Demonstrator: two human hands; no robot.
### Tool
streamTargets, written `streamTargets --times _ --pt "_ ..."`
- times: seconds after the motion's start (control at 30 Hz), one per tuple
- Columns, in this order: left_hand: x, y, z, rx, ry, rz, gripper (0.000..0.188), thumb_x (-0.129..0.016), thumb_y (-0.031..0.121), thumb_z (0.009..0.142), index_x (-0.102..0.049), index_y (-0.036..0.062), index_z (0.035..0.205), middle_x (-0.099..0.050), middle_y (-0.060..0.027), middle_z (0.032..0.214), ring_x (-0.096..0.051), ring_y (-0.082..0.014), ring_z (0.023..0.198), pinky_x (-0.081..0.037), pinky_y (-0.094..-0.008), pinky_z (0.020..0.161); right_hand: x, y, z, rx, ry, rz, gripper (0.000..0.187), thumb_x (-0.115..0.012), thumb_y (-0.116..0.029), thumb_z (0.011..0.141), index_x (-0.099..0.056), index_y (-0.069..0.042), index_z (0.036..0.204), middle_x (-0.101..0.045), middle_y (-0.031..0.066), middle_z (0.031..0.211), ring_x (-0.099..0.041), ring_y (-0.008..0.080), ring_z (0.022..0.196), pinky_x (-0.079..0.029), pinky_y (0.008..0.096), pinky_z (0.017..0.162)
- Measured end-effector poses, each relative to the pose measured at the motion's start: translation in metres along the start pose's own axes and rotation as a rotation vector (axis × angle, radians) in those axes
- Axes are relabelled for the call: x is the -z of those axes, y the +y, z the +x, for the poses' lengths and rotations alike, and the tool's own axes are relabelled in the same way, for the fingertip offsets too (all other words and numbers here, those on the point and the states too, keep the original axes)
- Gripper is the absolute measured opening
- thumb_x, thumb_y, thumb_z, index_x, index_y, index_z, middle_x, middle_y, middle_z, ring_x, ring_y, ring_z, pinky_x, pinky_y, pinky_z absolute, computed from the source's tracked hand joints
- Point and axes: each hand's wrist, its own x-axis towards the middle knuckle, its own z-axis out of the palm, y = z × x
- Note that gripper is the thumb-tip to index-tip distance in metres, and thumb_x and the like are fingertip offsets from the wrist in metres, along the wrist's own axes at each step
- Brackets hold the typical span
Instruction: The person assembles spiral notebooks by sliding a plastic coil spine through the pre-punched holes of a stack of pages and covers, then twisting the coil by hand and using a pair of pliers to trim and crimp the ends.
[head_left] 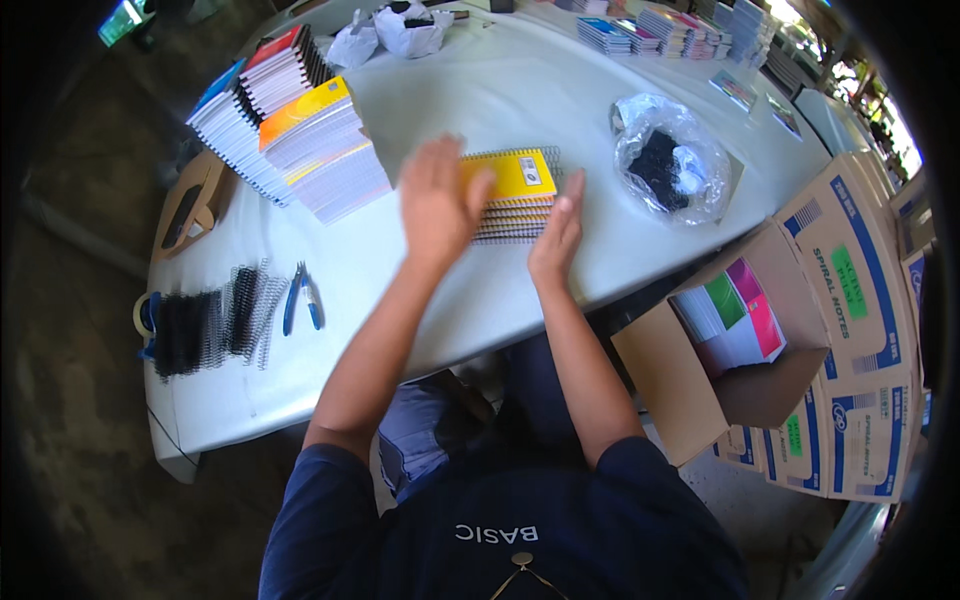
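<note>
A stack of yellow-covered spiral notebooks (513, 177) lies on the white-covered table in front of me, coils showing along its sides. My left hand (440, 200) is at the stack's left end, fingers stretched out and somewhat blurred; whether it touches the stack I cannot tell. At the right end my right hand (560, 232) stands upright, its fingers extended along the edges of the notebooks. Neither hand grips anything. Left of them rise a tall stack of yellow-topped notebooks (318, 150) and stacks with red (275, 52) and blue (218, 92) covers.
Black spiral coils (240, 310) and blue-handled pliers (300, 300) lie at the left. A clear plastic bag (672, 160) with black contents sits at the right. Beside the table an open carton (740, 385) holds notebooks, next to stacked cartons (850, 270). More notebook stacks (665, 35) stand far back.
</note>
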Motion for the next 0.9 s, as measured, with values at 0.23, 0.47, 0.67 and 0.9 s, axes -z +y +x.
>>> streamTargets --times 0.23,0.47,0.67,0.9 --pt "0.105 -0.13 0.063 0.024 -0.061 0.68 0.038 -0.058 0.023 0.081 -0.055 0.0111 0.118 -0.056 -0.0077 0.118 -0.05 -0.024 0.112 -0.029 -0.0442 0.1 -0.001 -0.056 -0.016 0.249 -0.148 0.152 0.055 -0.041 -0.017 0.092 -0.023 0.007 0.137 -0.027 0.0234 0.143 -0.027 0.0339 0.133 -0.02 0.0392 0.108" --pt "0.156 0.013 -0.036 0.496 -0.172 -0.344 0.016 -0.055 0.011 0.089 -0.061 -0.0034 0.087 -0.062 -0.0171 0.075 -0.06 -0.0338 0.071 -0.047 -0.036 0.069 -0.036 -0.107 -0.077 0.51 -0.636 -0.302 0.074 -0.067 -0.018 0.074 -0.031 -0.002 0.136 -0.031 0.0186 0.143 -0.026 0.041 0.132 -0.023 0.05 0.106" --pt "0.168 -0.07 -0.066 0.651 -0.129 0.052 0.026 -0.051 0.021 0.091 -0.063 -0.0001 0.098 -0.062 -0.0164 0.091 -0.058 -0.0331 0.089 -0.041 -0.0403 0.084 -0.01 -0.071 -0.08 -0.281 -0.817 0.198 0.032 -0.056 0.001 0.082 -0.058 -0.001 0.114 -0.064 0.0118 0.109 -0.061 0.0204 0.098 -0.048 0.03 0.081" --pt "0.193 -0.17 -0.126 0.735 -0.452 0.712 0.033 -0.06 0.039 0.079 -0.068 0.0107 0.094 -0.066 -0.0124 0.086 -0.062 -0.0333 0.081 -0.048 -0.0397 0.071 -0.016 -0.053 -0.065 -0.285 -0.946 0.36 0.031 -0.057 -0.001 0.085 -0.059 -0.001 0.116 -0.063 0.0089 0.109 -0.055 0.012 0.101 -0.043 0.0255 0.089"
